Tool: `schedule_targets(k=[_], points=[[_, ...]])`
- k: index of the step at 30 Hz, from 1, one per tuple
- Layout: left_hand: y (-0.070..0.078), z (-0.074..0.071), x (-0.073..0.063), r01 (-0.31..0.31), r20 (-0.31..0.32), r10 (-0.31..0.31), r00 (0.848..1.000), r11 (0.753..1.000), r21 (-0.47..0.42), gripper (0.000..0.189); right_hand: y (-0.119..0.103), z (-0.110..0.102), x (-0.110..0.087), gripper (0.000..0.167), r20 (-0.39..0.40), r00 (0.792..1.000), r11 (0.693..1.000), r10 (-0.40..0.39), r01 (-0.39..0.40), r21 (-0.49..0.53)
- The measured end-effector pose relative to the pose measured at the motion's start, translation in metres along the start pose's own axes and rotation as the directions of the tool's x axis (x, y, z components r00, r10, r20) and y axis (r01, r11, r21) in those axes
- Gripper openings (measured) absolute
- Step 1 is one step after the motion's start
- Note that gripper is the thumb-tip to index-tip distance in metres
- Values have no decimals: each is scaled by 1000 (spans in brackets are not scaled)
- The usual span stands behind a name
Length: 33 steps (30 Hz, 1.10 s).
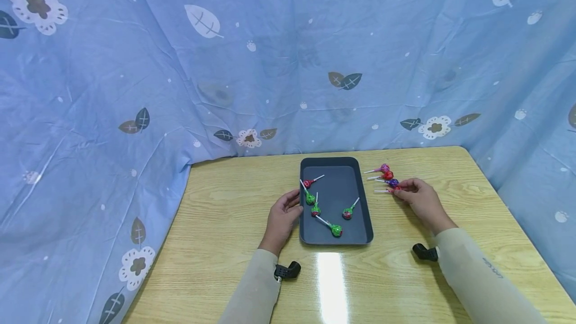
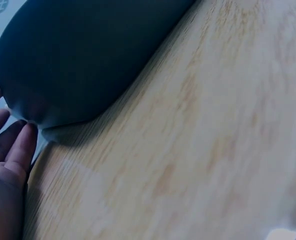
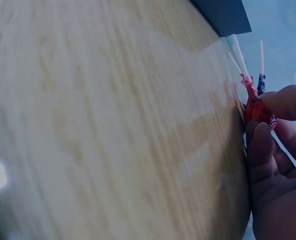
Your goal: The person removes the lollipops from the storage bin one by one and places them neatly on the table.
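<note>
My left hand [image 1: 282,218] is at the left side of a dark grey tray [image 1: 335,163], with fingertips and thumb against its outer wall. In the left wrist view, fingers [image 2: 23,150] touch the lower part of the tray wall [image 2: 78,60]. My right hand [image 1: 423,203] pinches the wrapped head of a red lollipop [image 3: 255,110] between thumb and fingers, its white stick pointing toward the tray. Just beyond it lie a purple lollipop [image 1: 393,183], another red lollipop [image 1: 387,175] and a pink lollipop [image 1: 384,168], roughly in a row on the table.
Inside the tray are a red lollipop [image 1: 308,183] and several green lollipops [image 1: 336,230]. The tray stands on a wooden table [image 1: 234,214]. A blue patterned curtain [image 1: 288,64] hangs behind the table and along both sides.
</note>
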State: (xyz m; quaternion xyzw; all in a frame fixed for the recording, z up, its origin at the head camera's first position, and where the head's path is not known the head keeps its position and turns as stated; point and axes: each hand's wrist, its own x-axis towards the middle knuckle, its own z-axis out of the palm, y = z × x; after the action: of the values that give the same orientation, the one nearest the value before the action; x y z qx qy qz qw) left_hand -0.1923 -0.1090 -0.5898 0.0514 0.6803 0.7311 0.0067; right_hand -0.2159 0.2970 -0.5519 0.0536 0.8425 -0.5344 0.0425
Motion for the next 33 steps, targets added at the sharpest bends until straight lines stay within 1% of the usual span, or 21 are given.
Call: schedule_targets(k=[6,11,18,26,30,33], points=[[1,0,0,13,-7,-13,1000,1000,20,49,0,2,-1,41,-10,1000,1000,1,-1,-20],[2,1,1,6,-4,-6,1000,1000,10,49,1,2,0,45,-7,1000,1000,2,-2,-6],[2,1,1,3,4,-3,1000,1000,11,49,1,0,-1,47,9,1000,999,22,-22,38],[3,1,0,6,1,-6,1000,1000,17,49,5,-2,2,50,22,1000,998,17,-19,63],[3,1,0,5,1,-5,1000,1000,16,49,8,-3,4,50,35,999,997,13,-15,72],[3,1,0,4,1,-5,1000,1000,10,49,8,-5,4,51,39,999,999,12,-14,52]])
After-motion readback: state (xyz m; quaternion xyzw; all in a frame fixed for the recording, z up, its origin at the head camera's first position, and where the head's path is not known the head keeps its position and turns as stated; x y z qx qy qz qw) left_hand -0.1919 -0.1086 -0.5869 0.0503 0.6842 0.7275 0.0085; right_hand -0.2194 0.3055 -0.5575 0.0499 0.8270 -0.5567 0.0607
